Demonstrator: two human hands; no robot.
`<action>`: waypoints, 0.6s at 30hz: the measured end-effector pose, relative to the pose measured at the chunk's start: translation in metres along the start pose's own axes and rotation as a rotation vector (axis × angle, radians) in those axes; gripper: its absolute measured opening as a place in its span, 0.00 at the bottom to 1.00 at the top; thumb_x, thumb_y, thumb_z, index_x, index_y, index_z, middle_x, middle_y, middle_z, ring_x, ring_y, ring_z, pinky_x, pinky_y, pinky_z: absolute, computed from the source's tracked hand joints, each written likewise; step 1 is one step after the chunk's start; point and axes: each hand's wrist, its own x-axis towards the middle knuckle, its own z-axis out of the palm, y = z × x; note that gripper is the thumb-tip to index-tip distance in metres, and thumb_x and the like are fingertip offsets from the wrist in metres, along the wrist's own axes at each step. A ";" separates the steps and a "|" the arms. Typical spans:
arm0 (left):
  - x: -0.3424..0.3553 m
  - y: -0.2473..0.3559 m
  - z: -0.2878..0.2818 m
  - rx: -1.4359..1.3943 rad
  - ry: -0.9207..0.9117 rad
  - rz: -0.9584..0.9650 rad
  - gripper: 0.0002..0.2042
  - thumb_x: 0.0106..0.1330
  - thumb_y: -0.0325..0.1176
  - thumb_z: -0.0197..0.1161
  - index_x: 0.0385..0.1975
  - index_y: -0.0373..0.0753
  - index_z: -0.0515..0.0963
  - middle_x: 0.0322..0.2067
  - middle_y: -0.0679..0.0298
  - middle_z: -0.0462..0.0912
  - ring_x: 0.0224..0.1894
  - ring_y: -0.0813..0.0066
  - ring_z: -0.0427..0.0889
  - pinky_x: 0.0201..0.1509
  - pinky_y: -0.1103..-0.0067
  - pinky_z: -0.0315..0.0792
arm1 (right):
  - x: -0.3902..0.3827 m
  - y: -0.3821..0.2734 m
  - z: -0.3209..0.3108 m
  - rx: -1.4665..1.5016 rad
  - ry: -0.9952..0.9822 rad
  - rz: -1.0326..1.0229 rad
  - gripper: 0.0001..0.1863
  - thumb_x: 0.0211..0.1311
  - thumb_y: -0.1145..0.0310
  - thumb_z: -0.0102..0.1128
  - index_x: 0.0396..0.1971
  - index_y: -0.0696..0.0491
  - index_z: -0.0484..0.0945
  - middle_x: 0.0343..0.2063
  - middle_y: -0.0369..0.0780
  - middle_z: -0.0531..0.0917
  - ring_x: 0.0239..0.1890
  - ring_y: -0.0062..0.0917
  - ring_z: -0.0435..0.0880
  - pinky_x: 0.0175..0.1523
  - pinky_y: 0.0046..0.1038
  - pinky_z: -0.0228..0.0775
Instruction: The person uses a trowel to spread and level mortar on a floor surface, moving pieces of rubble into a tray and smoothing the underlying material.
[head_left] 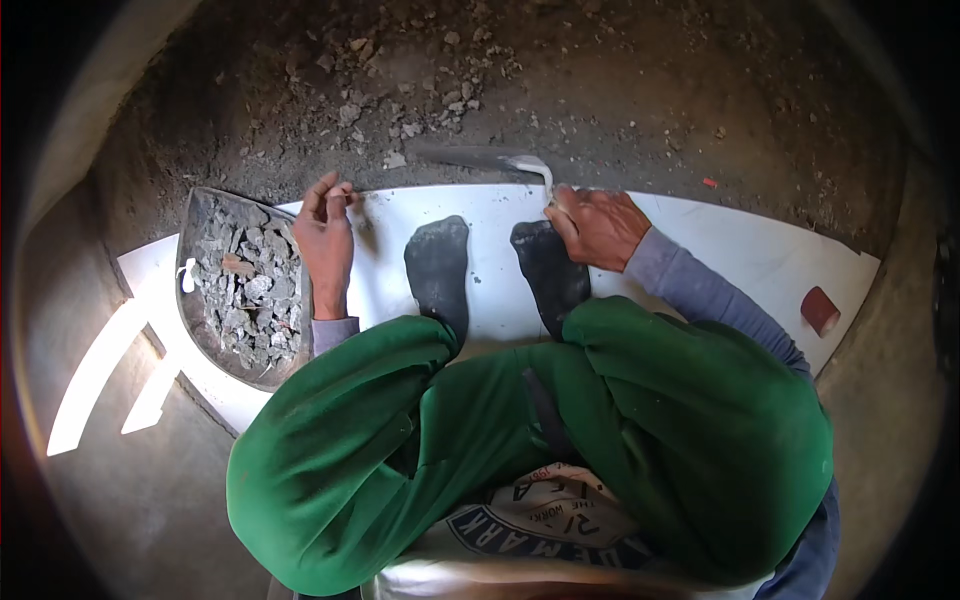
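Pale shirt (575, 505), right hand (602, 226) angled inward, clamped on bent-necked tool (527, 163), left hand (326, 240) curled forward, grip unclear

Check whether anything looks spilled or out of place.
Loose chunks lie on the dirt beyond the white sheet, outside the pan, though I can't tell if they spilled. A dark red object lies alone near the sheet's right end, far from the pan.

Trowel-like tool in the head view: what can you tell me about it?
The trowel-like tool has a long, dark-grey blade, narrowing toward the left, and a lighter, bent, metallic-looking neck. The right hand grips its handle, mostly hiding it. The blade points left over the dark soil, just beyond the white sheet; whether it touches the soil is unclear.
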 end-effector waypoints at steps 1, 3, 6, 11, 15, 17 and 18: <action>0.003 0.001 0.002 0.017 0.012 0.036 0.18 0.83 0.30 0.60 0.65 0.25 0.80 0.49 0.54 0.92 0.50 0.73 0.89 0.60 0.77 0.81 | 0.008 0.000 -0.005 -0.005 -0.005 -0.004 0.20 0.78 0.57 0.63 0.57 0.57 0.79 0.41 0.55 0.90 0.42 0.58 0.90 0.50 0.56 0.80; -0.032 -0.016 -0.005 0.064 -0.039 -0.059 0.18 0.83 0.30 0.60 0.64 0.25 0.81 0.48 0.55 0.92 0.49 0.73 0.89 0.59 0.78 0.81 | -0.024 -0.016 0.013 0.038 -0.130 0.062 0.18 0.80 0.56 0.59 0.53 0.57 0.79 0.38 0.57 0.90 0.42 0.58 0.89 0.48 0.58 0.80; -0.012 -0.010 0.000 -0.041 0.020 -0.013 0.17 0.82 0.29 0.60 0.63 0.25 0.81 0.45 0.56 0.92 0.48 0.75 0.89 0.57 0.78 0.81 | -0.011 -0.026 0.011 0.177 0.354 -0.155 0.16 0.80 0.58 0.58 0.50 0.57 0.79 0.37 0.57 0.89 0.40 0.59 0.89 0.47 0.58 0.80; -0.018 -0.014 0.004 -0.021 0.005 0.013 0.14 0.82 0.29 0.60 0.57 0.26 0.83 0.42 0.59 0.91 0.42 0.77 0.87 0.54 0.79 0.81 | 0.000 -0.028 0.006 0.119 0.130 -0.099 0.20 0.81 0.55 0.53 0.56 0.56 0.78 0.40 0.58 0.89 0.43 0.59 0.90 0.51 0.59 0.81; -0.022 -0.028 0.004 -0.137 -0.351 -0.244 0.10 0.81 0.31 0.62 0.51 0.33 0.86 0.29 0.67 0.89 0.33 0.82 0.85 0.39 0.83 0.75 | 0.019 -0.031 0.004 -0.070 -0.193 0.055 0.20 0.81 0.55 0.53 0.57 0.56 0.79 0.42 0.58 0.89 0.47 0.60 0.89 0.56 0.59 0.78; -0.025 -0.032 0.018 -0.129 -0.385 -0.297 0.11 0.80 0.30 0.61 0.53 0.32 0.85 0.32 0.66 0.89 0.32 0.82 0.84 0.38 0.82 0.75 | 0.012 -0.033 -0.006 -0.011 -0.226 0.096 0.20 0.81 0.55 0.53 0.57 0.56 0.79 0.42 0.58 0.89 0.49 0.60 0.89 0.61 0.59 0.75; -0.030 -0.042 0.019 -0.180 -0.238 -0.310 0.12 0.80 0.30 0.61 0.55 0.32 0.84 0.34 0.65 0.90 0.33 0.82 0.84 0.39 0.82 0.75 | 0.003 -0.034 -0.005 -0.008 -0.231 0.103 0.20 0.81 0.55 0.53 0.57 0.56 0.79 0.42 0.58 0.89 0.49 0.60 0.89 0.61 0.59 0.75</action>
